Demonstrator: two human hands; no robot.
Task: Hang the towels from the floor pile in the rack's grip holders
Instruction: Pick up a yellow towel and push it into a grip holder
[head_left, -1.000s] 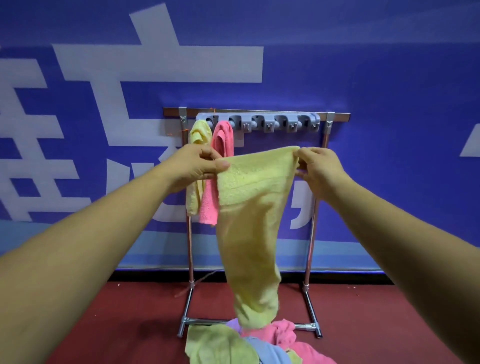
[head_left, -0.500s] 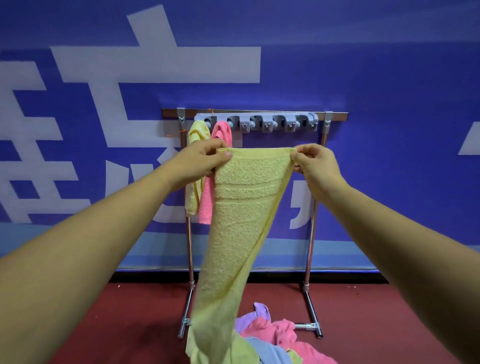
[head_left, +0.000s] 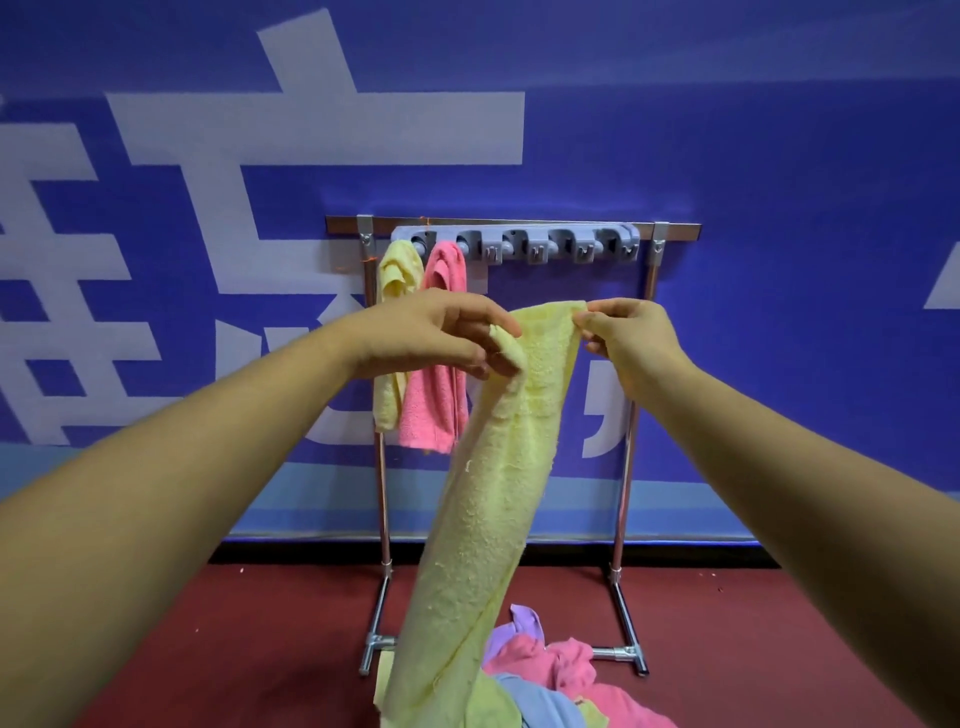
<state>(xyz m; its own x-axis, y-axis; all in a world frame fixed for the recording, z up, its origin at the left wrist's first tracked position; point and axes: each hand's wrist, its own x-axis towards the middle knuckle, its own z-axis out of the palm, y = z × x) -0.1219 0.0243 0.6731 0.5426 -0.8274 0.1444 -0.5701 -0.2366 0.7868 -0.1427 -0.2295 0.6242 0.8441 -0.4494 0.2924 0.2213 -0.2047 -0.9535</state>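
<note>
Both hands, left (head_left: 441, 338) and right (head_left: 631, 340), pinch the towel (head_left: 498, 467) by its top edge, the soft, light, limp cloth sagging below, best bunched at a corner.

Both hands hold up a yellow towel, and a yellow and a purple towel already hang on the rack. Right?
No. The head view shows a pink towel, not purple, beside the hung yellow towel on the rack. The rest holds.

towel (head_left: 498, 467): nubby terry cloth | rack (head_left: 631, 441): shiny metal | floor (head_left: 291, 623): matt
</note>
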